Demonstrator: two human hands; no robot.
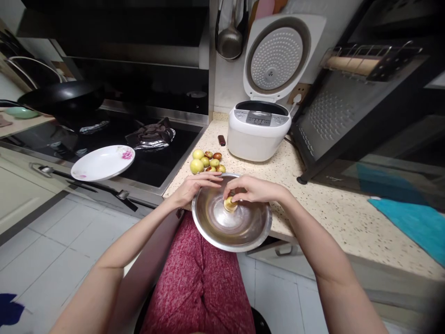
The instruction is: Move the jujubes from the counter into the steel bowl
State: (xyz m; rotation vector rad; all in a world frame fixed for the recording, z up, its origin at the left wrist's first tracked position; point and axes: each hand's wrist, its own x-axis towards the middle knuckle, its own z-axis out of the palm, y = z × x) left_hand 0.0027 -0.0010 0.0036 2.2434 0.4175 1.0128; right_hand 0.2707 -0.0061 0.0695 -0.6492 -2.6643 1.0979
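Note:
A wide steel bowl sits at the counter's front edge, overhanging it in front. My right hand reaches into the bowl, its thumb and fingers closed on a small yellowish round fruit low in the bowl. Over the bowl's left rim lies my left hand, its fingers stretched out and its palm side hidden. Just beyond it, several jujubes, green with brown patches, are clustered on the counter with two larger yellow-green round fruits.
Behind the bowl stands a white rice cooker, lid raised. A small dark brown object lies beside it. A flowered white plate rests at the front of the gas stove; a black wok is farther left. Right are a teal cloth and a dark appliance.

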